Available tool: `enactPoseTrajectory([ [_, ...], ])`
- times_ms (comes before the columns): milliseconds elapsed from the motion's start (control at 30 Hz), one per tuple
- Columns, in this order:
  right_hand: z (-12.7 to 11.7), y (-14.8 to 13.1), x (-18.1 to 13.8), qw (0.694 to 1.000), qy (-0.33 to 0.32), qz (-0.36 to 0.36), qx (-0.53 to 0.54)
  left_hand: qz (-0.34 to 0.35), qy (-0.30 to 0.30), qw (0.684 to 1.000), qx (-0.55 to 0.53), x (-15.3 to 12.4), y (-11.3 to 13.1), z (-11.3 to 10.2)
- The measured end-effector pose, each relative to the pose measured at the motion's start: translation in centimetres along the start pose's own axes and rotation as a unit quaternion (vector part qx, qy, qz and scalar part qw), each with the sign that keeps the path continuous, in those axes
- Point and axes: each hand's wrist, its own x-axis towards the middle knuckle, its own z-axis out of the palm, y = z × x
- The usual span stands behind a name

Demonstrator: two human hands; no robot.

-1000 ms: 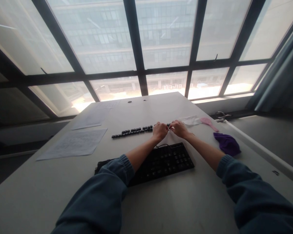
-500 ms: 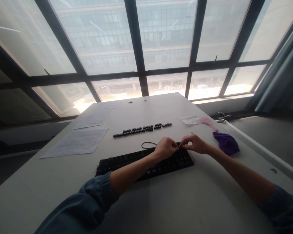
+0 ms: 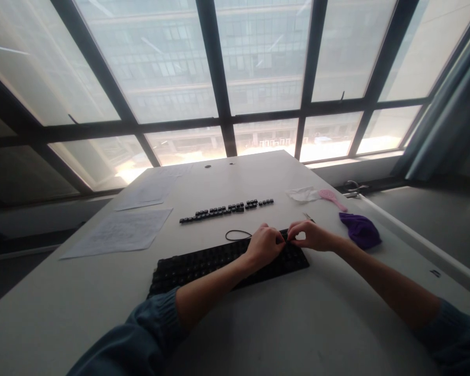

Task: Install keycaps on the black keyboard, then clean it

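A black keyboard (image 3: 203,263) lies slantwise on the white table, partly covered by my left forearm. Over its upper right part, my left hand (image 3: 267,244) has thumb and fingers pinched together. My right hand (image 3: 311,236) meets it there, thumb and forefinger closed in a ring. The fingertips of both almost touch, low over the keys; whatever they pinch is too small and dark to make out. A thin pointed metal tool (image 3: 307,216) shows just behind my right hand. Beyond the keyboard, several loose black keycaps (image 3: 219,210) stand in rows.
A black cable loop (image 3: 238,234) lies behind the keyboard. Printed sheets (image 3: 119,232) are on the left. To the right are a white tissue (image 3: 302,194), a pink hairbrush (image 3: 332,198), a purple cloth (image 3: 360,230) and a small dark piece (image 3: 435,273) near the table edge.
My hands stay at the keyboard's upper right, with the fingertips slightly lower over the keys. More of the metal tool shows behind my right hand. The view has shifted a little.
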Motion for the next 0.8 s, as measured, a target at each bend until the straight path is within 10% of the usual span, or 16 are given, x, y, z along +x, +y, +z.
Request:
enactPoseTrajectory([
  [800,0.2,0.3,-0.7,0.999,0.024,-0.04,0.007,0.081,-0.005,0.991,0.109,-1.1,1.2,0.2],
])
